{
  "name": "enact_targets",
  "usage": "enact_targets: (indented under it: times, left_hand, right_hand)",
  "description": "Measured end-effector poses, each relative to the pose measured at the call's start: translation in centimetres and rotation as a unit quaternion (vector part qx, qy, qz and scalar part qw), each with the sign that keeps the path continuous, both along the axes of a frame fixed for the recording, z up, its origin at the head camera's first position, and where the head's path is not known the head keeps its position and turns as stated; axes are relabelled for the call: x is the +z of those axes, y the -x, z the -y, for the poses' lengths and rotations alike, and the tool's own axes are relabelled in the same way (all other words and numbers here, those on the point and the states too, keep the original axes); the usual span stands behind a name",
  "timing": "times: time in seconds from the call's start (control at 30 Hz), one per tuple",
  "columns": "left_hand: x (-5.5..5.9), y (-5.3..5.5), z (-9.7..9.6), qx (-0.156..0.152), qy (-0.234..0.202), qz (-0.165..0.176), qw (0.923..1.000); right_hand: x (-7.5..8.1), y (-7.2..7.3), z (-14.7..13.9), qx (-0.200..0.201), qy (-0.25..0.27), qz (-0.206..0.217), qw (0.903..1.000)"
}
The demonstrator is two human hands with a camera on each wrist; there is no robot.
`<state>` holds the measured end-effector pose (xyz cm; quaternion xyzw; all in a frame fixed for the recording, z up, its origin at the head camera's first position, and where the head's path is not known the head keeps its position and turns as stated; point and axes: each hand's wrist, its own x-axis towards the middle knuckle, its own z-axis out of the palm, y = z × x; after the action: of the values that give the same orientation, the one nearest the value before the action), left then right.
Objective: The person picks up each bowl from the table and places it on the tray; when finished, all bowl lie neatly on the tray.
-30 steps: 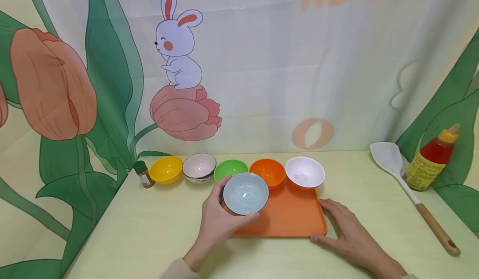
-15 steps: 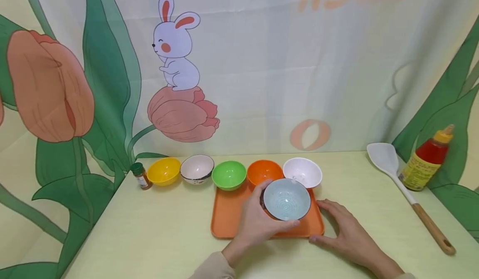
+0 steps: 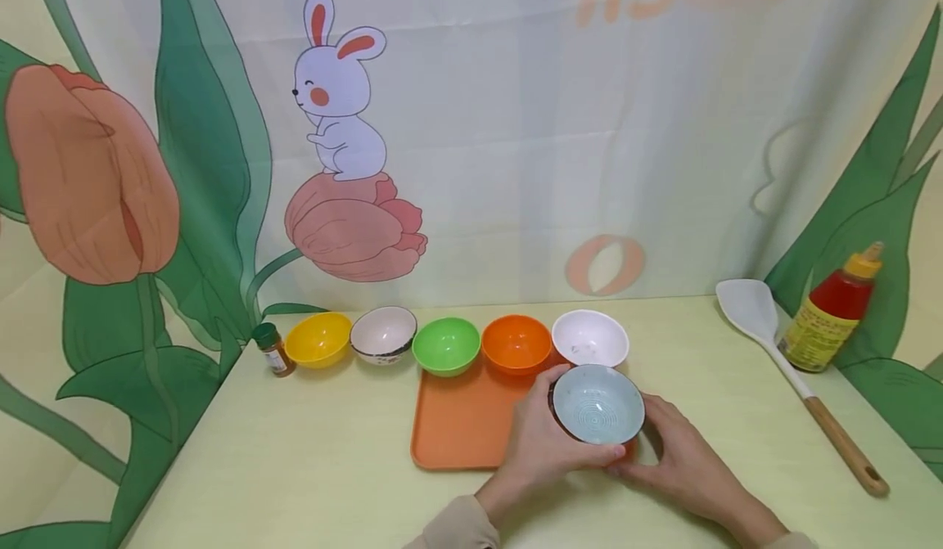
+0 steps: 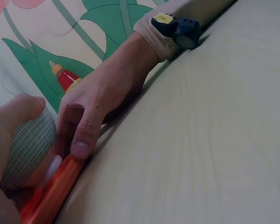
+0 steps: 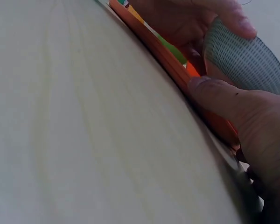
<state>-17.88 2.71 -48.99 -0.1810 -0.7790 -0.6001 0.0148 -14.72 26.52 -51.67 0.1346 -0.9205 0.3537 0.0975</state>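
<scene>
A light blue-grey bowl (image 3: 598,406) with rings inside is gripped by my left hand (image 3: 547,443), thumb along its near side and fingers round its left side. In the left wrist view the bowl's outside (image 4: 30,149) shows a fine grid pattern. The bowl is over the right part of an orange tray (image 3: 460,430), just in front of the white bowl (image 3: 591,339). My right hand (image 3: 685,463) holds the tray's right end, its thumb at the front edge and its fingers along the side. In the right wrist view the right thumb (image 5: 219,95) lies against the tray's edge.
Along the back stand a spice jar (image 3: 272,350), a yellow bowl (image 3: 318,340), a patterned bowl (image 3: 383,335), a green bowl (image 3: 446,346) and an orange bowl (image 3: 516,344). On the right lie a white spatula (image 3: 828,418) with a wooden handle and a red sauce bottle (image 3: 828,312).
My left hand has carried the blue-grey bowl rightward and slightly nearer, from the tray's left part to its right part. My right hand has stayed at the tray's right end.
</scene>
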Motion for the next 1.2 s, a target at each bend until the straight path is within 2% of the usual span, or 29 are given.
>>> enact_targets:
  times: [0.17,0.3,0.53,0.7,0.83,1.03,1.2]
  left_hand:
    - [-0.7,-0.1,-0.3,0.009,0.029,0.010,0.9995]
    - [-0.8,0.0,-0.4,-0.001,0.045,0.011,0.9989]
    - [-0.5,0.1,-0.4,-0.028,0.062,0.013,0.9976]
    - [-0.3,0.1,-0.3,-0.024,0.078,-0.004,0.9967]
    - [0.4,0.0,0.2,-0.007,0.072,-0.010,0.9974]
    - [2.2,0.1,0.9,0.007,0.034,-0.006,0.9994]
    - [3.7,0.6,2.0,0.026,0.031,-0.025,0.9989]
  right_hand:
    - [0.1,0.1,0.2,-0.004,0.003,-0.003,1.0000]
    - [0.3,0.1,0.1,-0.006,0.002,-0.007,1.0000]
    - [0.4,0.0,0.0,-0.019,-0.004,0.010,0.9998]
    - [0.3,0.0,0.0,-0.010,-0.002,-0.004,0.9999]
    - [0.3,0.0,0.2,-0.012,0.001,0.006,0.9999]
    - [0.1,-0.1,0.2,-0.011,0.003,-0.002,0.9999]
    - [0.0,-0.1,0.1,-0.011,0.008,0.001,0.9999]
